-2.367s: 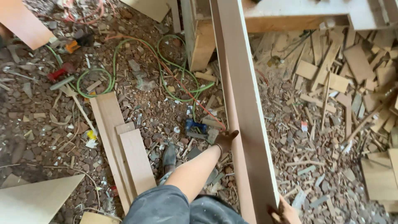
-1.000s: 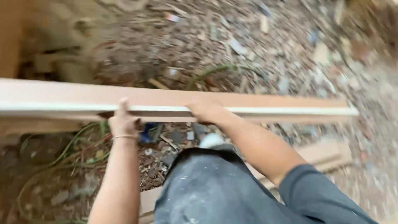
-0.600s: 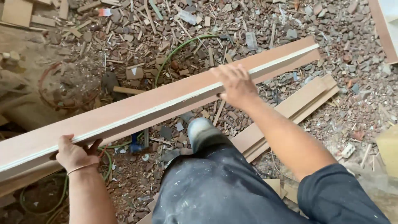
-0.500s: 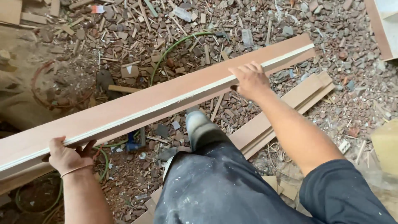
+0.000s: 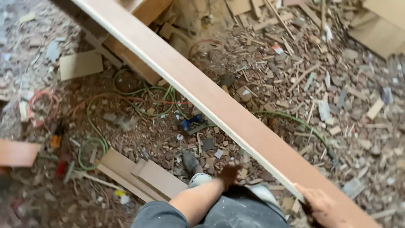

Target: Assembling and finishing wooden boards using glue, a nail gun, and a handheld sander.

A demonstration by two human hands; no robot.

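Board [image 5: 219, 105], long and reddish-brown with a pale edge, runs diagonally from lower right to upper left, held above the debris-covered floor [image 5: 363, 109]. Right hand [image 5: 322, 207] grips its near end at the lower right; fingers [image 5: 310, 195] are curled closed against the board's lower edge. Left hand [image 5: 230, 175] sits just below the board's edge near mid-frame; motion blur prevents telling whether its fingers are open, closed, or in contact with the board. Grey trousers [image 5: 236, 211] and a shoe [image 5: 196, 179] show beneath. Flat offcuts [image 5: 143, 177] lie on the floor to the left. Farther off, green hose [image 5: 139, 95] loops among wood scraps and chips.
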